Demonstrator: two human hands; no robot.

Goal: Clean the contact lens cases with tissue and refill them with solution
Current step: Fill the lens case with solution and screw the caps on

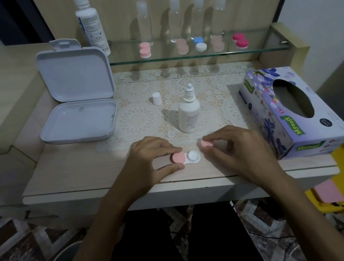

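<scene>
At the desk's (72, 174) six-o'clock edge, the left hand (147, 163) pinches the white twin-well contact lens case (189, 158) by its pink-capped well; the right hand (236, 149), at three o'clock, pinches a loose pink round cap (206, 143).

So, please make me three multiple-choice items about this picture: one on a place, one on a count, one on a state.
1. Where does the small solution bottle stand?
A. on the glass shelf
B. on the lace mat behind the hands
C. inside the white box

2. How many lens cases lie on the glass shelf?
A. three
B. five
C. seven

3. How is the lens case at the table's front edge?
A. one cap on, one well open
B. both caps on
C. both caps off

Answers: 1 B, it stands uncapped on the mat; 2 B, five pairs of caps show; 3 A, the left hand holds the capped side, the right hand pinches the loose pink cap.
</scene>
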